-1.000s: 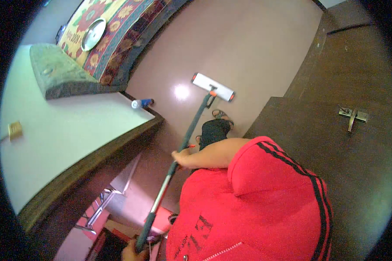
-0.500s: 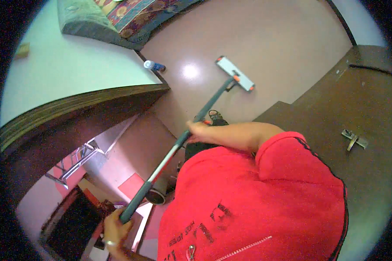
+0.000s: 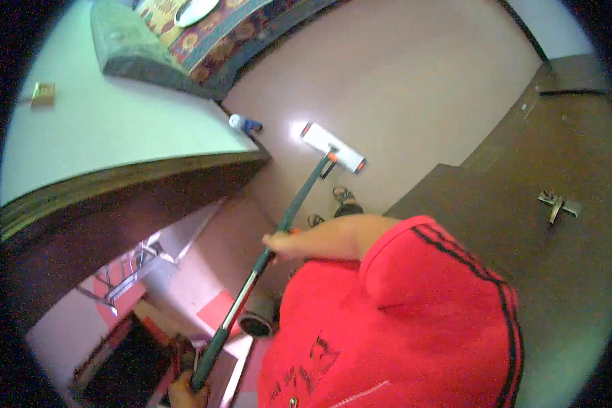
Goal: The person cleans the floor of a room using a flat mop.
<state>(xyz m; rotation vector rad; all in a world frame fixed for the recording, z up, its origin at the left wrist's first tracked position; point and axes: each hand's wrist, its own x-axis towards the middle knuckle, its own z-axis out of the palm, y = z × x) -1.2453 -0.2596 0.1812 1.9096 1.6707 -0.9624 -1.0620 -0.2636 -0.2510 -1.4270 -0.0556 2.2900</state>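
Note:
A flat mop (image 3: 299,197) slants across the view, its long grey-and-silver handle running from lower left up to a pale rectangular head with orange ends. The mop head (image 3: 333,146) lies on the floor ahead of my feet. My right hand (image 3: 283,246) is wrapped round the middle of the handle, the arm bent across my red shirt. At the handle's lower-left end my left hand (image 3: 189,391) grips the grey end grip; the picture's lower edge cuts off part of that hand and its arm.
A blue bottle with a white cap (image 3: 245,123) stands by the wall corner, left of the mop head. Beyond it is a sofa with a patterned cover (image 3: 211,37). A brown door (image 3: 496,204) with a metal handle is at right. A dark round-mouthed container (image 3: 257,324) sits below the mop handle.
The mop head has slid left and toward me across the floor. Both hands have moved lower in the picture, still holding the handle.

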